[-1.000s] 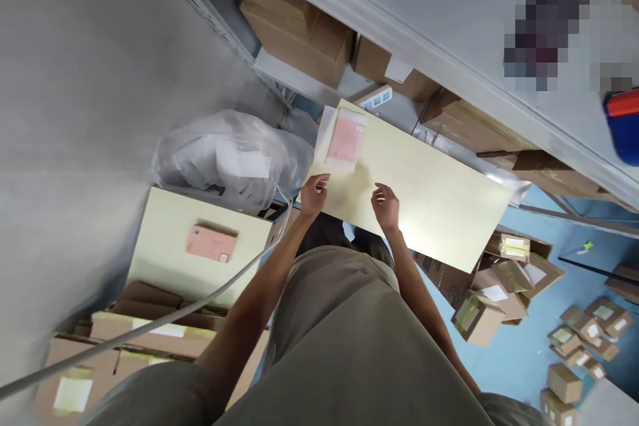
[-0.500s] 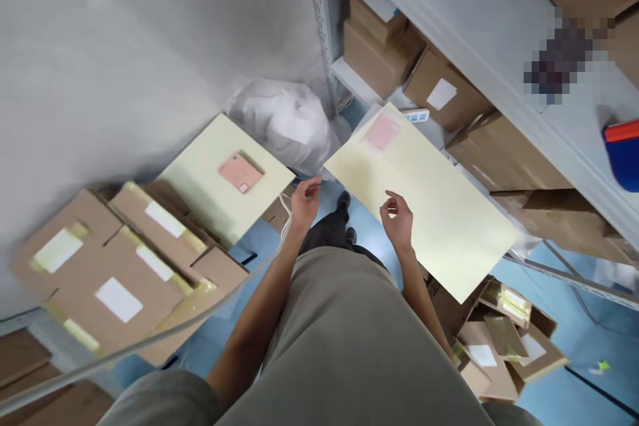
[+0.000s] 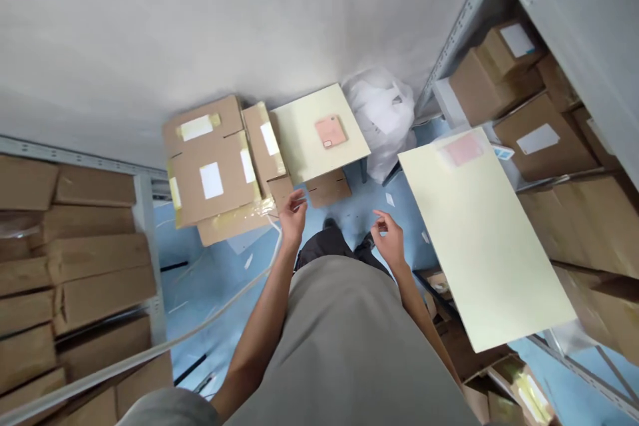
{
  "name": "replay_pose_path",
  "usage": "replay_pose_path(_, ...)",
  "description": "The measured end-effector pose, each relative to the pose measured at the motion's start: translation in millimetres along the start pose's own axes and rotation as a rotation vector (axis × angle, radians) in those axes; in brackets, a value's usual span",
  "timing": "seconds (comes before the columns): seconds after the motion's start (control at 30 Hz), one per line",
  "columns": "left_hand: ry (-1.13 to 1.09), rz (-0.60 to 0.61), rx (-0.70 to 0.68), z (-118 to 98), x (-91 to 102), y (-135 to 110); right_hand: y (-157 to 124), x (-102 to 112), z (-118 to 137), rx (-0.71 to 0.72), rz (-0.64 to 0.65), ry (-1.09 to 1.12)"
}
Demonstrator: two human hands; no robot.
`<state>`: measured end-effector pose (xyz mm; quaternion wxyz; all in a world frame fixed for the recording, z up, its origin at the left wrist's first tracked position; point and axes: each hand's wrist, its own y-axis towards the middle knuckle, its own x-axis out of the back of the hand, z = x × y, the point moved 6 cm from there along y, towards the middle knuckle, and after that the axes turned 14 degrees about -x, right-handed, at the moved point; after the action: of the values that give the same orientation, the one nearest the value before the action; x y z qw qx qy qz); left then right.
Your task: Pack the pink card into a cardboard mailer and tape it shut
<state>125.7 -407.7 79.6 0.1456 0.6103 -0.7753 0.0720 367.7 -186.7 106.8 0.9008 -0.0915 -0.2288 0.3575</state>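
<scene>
My left hand [image 3: 293,216] hovers above the floor near the flattened cardboard boxes, its fingers loosely bent and apart, holding nothing. My right hand [image 3: 388,236] hangs left of the larger cream tabletop [image 3: 492,246], thumb and fingers slightly curved with a gap between them; nothing is in it. On the smaller cream table [image 3: 299,123] ahead lies a flat pink case [image 3: 330,132] with a camera-like cut-out in one corner. A second flat pink item [image 3: 464,148], in a transparent sleeve, lies at the far end of the larger tabletop. Neither hand touches either item.
Flattened cardboard boxes [image 3: 212,160] lean left of the small table. A white plastic bag [image 3: 382,110] sits against the wall. Shelves of cartons stand at left [image 3: 100,279] and right [image 3: 539,140]. A white cable [image 3: 234,296] crosses at left. Paper scraps [image 3: 389,200] lie on the floor.
My view has turned to the right-to-left side, so the small table now sits ahead and the left shelf shows. Both hands remain raised and hold nothing.
</scene>
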Motion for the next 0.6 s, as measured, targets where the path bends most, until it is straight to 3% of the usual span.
replay_pose_path(0.17,0.022,-0.184,0.064,44,60.4,14,-3,-38,17,0.006,0.061,-0.110)
replay_pose_path(0.3,0.146,-0.203,0.130,83,109.7,38,-3,-92,24,-0.014,0.130,-0.117)
replay_pose_path(0.43,0.505,0.008,0.029,107,160.0,72,-1,-175,17,-0.144,0.248,0.031)
replay_pose_path(0.5,0.616,0.148,-0.046,115,180.3,89,0,-223,6,-0.323,0.312,0.160)
replay_pose_path(0.6,0.694,0.368,-0.147,122,200.0,110,-2,-285,-14,-0.638,0.310,0.351)
